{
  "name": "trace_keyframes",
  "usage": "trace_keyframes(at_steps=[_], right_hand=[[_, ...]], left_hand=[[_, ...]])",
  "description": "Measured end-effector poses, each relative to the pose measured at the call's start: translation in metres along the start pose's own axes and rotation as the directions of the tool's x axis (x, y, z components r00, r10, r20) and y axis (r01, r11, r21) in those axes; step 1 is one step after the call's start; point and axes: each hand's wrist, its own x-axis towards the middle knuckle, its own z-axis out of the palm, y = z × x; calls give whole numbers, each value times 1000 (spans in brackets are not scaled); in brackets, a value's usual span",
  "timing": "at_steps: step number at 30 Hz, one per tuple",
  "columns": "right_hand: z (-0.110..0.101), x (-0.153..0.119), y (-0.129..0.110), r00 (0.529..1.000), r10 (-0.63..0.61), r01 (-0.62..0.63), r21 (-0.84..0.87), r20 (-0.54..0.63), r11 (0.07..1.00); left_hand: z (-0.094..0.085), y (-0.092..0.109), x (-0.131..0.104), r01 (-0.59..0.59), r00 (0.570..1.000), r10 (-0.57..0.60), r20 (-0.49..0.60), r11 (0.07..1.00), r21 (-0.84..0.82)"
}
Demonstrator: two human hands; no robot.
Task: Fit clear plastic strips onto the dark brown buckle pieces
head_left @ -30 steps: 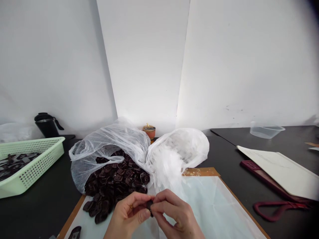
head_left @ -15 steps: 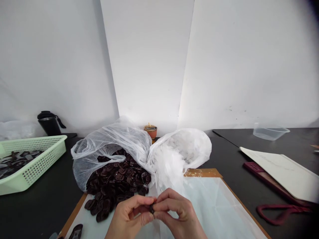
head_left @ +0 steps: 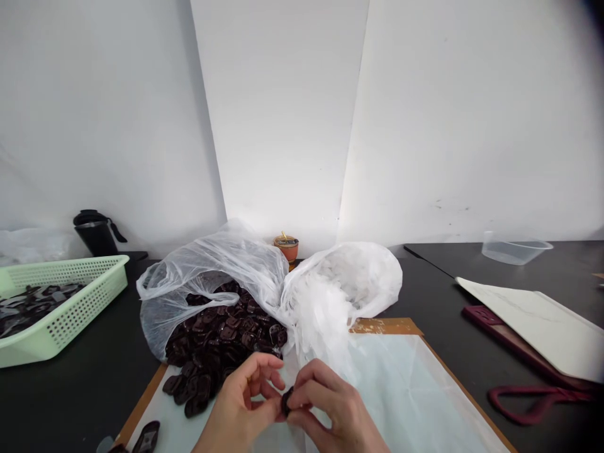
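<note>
Above the white sheet, my right hand (head_left: pixel 325 399) pinches a small dark brown, glossy plastic piece (head_left: pixel 285 401) between thumb and fingers. My left hand (head_left: pixel 252 396) is curled on its other side, with the thumb against the piece and the index finger raised off it. Fingers hide much of the piece. Just beyond my left hand, a heap of similar dark brown pieces (head_left: pixel 226 333) spills from a clear plastic bag (head_left: pixel 189 264). Beside it, a white bag (head_left: pixel 377 270) spills thin translucent white pieces (head_left: pixel 321 314).
A brown-edged board (head_left: pixel 389 326) bears the white sheet (head_left: pixel 406 390). At left stand a green basket (head_left: pixel 89 302) holding dark and clear pieces and a black tumbler (head_left: pixel 97 236). Rightward lie dark red scissors (head_left: pixel 523 409), a notebook (head_left: pixel 533 321) and a clear container (head_left: pixel 514 251); a small pot (head_left: pixel 287 248) stands behind.
My left index finger has lifted away from the piece and the left fingers have loosened. More of the dark piece now shows between my hands.
</note>
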Motion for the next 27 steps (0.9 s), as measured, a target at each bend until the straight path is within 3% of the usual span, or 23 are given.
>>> trace_keyframes(at_steps=[5, 13, 21, 27], right_hand=[[5, 0, 1, 999, -32, 32, -72, 0, 997], [9, -3, 5, 998, -30, 21, -137, -62, 990], [5, -1, 1, 998, -51, 47, -90, -47, 995], [3, -1, -3, 998, 42, -38, -88, 50, 995]], left_hand=[[3, 1, -2, -27, 1000, 27, 4, 999, 36], [-6, 32, -4, -112, 982, 141, -124, 970, 216], [-3, 14, 0, -7, 990, 2, 142, 999, 37], [0, 15, -1, 25, 983, -57, 172, 983, 183]])
